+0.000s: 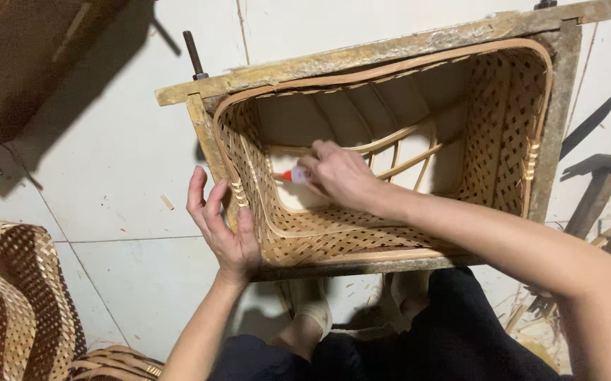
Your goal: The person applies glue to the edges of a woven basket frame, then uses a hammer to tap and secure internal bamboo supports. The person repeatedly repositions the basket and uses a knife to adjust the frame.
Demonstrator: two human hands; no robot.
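My right hand (340,175) pinches small red-tipped tube (290,176) inside woven basket (362,226). Left hand (222,227) spread, steadies rim. Basket probably light, springy; hold at rim.

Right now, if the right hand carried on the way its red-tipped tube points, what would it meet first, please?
Likely the left woven wall of the basket; the right hand aims the tube leftward at it, though depth is unclear.

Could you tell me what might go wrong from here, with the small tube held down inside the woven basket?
The right hand points the red-tipped tube at the inner wall of the woven basket; a drip could land on the weave or fingers. The left hand only rests on the wooden frame's corner, so the basket may shift. Loose strips cross close by and could snag the wrist.
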